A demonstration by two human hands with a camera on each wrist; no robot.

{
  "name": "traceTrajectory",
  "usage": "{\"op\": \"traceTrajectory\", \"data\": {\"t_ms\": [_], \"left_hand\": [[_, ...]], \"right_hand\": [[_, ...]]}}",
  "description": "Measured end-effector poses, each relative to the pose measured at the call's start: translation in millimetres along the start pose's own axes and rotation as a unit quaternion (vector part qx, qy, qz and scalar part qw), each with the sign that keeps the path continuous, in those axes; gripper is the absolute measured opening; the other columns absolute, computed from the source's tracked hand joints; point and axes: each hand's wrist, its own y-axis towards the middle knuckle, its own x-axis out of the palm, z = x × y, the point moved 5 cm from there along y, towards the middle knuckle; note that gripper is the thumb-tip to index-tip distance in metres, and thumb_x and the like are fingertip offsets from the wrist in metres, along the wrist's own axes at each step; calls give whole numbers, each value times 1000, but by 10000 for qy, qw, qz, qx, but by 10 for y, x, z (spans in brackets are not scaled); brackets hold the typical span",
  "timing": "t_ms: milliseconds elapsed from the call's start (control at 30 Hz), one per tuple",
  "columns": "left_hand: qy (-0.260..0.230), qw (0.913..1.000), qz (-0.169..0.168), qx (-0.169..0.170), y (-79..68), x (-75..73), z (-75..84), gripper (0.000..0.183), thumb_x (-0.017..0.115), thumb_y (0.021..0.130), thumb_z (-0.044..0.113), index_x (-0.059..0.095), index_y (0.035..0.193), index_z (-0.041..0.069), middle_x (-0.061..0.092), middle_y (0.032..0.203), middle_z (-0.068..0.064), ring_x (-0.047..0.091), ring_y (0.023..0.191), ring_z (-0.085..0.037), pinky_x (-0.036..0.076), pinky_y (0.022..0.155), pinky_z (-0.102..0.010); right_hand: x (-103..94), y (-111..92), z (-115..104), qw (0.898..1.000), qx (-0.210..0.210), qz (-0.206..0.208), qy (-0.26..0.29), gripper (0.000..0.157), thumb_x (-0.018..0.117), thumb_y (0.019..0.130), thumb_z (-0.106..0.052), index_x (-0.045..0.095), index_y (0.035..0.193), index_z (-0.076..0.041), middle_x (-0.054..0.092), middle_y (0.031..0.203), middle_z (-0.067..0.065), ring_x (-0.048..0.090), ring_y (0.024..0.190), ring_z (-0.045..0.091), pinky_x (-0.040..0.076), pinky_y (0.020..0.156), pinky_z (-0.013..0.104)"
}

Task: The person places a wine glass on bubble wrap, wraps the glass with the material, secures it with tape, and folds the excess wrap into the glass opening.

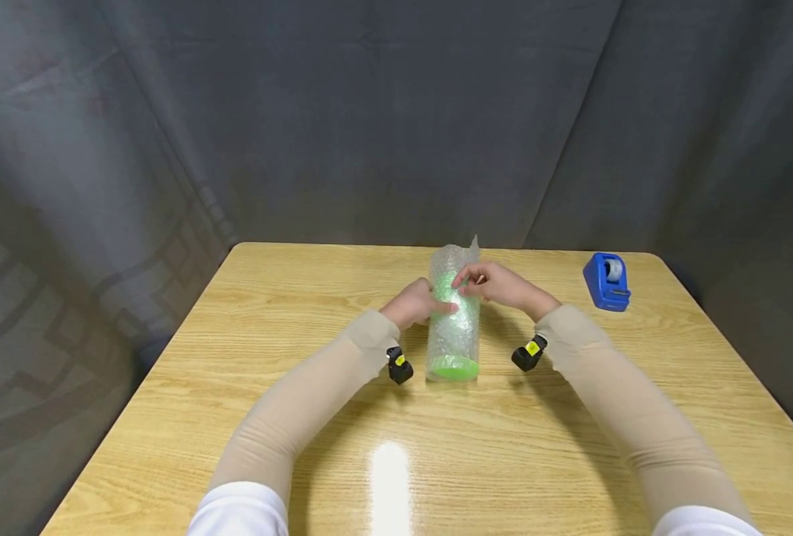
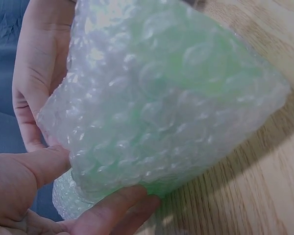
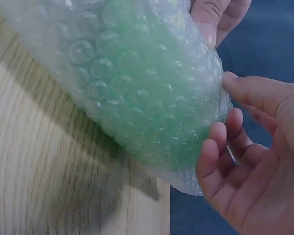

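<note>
A green cylindrical object lies on the table inside a layer of clear bubble wrap, its round green end facing me. From the left, my left hand grips the wrapped cylinder, thumb over the top and fingers along its side; the left wrist view shows that thumb at the wrap's edge. On the far right side, my right hand pinches the edge of the bubble wrap between thumb and curled fingers. How much wrap lies beneath the cylinder is hidden.
A blue tape dispenser with a roll of clear tape stands at the table's back right. The wooden table ends at the back against a dark grey curtain. Black wrist cameras hang below both wrists.
</note>
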Motion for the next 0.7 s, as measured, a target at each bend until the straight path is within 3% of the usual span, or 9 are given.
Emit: {"op": "traceTrajectory", "data": {"t_ms": [200, 367, 500, 600, 700], "left_hand": [[42, 10000, 28, 59, -10, -3, 8, 44, 73, 88, 24, 50, 114, -2, 46, 84, -3, 41, 64, -13, 41, 63, -29], [-102, 9999, -9, 97, -14, -6, 12, 42, 73, 88, 21, 51, 114, -4, 50, 86, -4, 45, 68, -14, 48, 68, -31], [-220, 9997, -42, 108, -13, 0, 12, 40, 73, 88, 19, 53, 113, -4, 59, 94, -7, 54, 76, -15, 55, 77, -35], [-219, 9997, -47, 103, -15, 2, 12, 39, 73, 88, 19, 52, 113, -3, 60, 98, -9, 55, 76, -15, 56, 80, -37], [-180, 9998, -35, 90, -17, 0, 12, 41, 73, 88, 20, 51, 114, -3, 58, 98, -9, 53, 76, -15, 55, 82, -40]], "right_hand": [[3, 4, 3, 9999, 42, -118, -86, 20, 57, 98, -14, 66, 115, -7, 49, 79, 6, 43, 61, 17, 41, 55, 29], [-6, 11, -116, 9947, -388, 250, -915, 15, 58, 96, -10, 70, 104, -13, 55, 81, 5, 45, 67, 17, 41, 61, 28], [44, -3, -229, 9729, -957, 433, -2059, 12, 60, 95, -10, 70, 93, -16, 58, 101, 2, 52, 89, 20, 47, 76, 35], [77, -22, -298, 9473, -1457, 504, -2807, 11, 63, 93, -9, 71, 91, -17, 58, 105, 2, 53, 101, 21, 49, 86, 40], [88, -30, -350, 9263, -1886, 572, -3210, 11, 65, 90, -5, 71, 90, -15, 62, 102, 1, 56, 101, 21, 50, 89, 41]]}}
